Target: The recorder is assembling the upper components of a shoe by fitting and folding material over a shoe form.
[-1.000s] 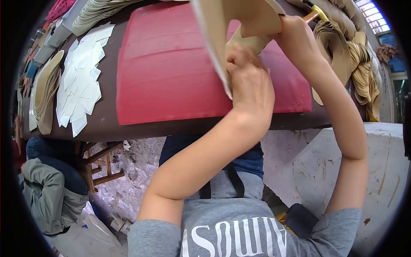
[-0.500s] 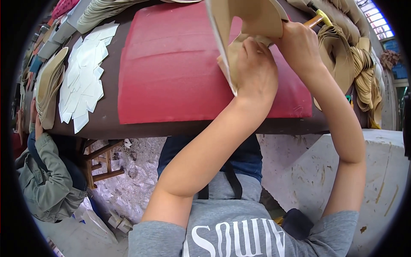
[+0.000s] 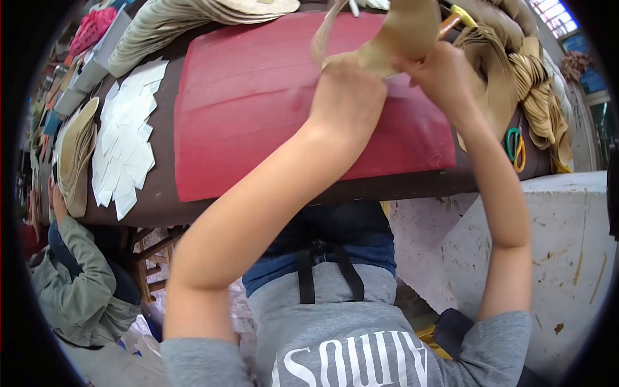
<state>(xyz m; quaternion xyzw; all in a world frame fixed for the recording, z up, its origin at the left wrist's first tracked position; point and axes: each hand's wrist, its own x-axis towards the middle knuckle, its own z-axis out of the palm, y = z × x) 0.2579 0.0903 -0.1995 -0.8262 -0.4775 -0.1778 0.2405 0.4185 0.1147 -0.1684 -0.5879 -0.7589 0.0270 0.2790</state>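
A curved tan leather-like piece point(image 3: 409, 29), like a shoe upper, is raised above the red mat point(image 3: 251, 97). My left hand point(image 3: 351, 87) is closed on the piece's lower left part, its back facing up and most fingers hidden. At the lower right edge, my right hand point(image 3: 438, 72) has thumb and fingers pinched on the same piece, slightly blurred. Just beyond the right hand lies a hammer point(image 3: 459, 18) with a yellow head and a wooden handle.
White paper-like pieces point(image 3: 126, 138) lie left of the mat. Tan stacks point(image 3: 193, 26) and bundles point(image 3: 535, 90) line the back and right. Green-and-orange scissors point(image 3: 516, 147) lie near the right edge. A co-worker's arm point(image 3: 80, 251) reaches in at left; a white block point(image 3: 548, 245) stands at right.
Both hands have shifted left, and the tan piece has turned and tilted between them. My view has moved slightly, bringing the scissors into sight.
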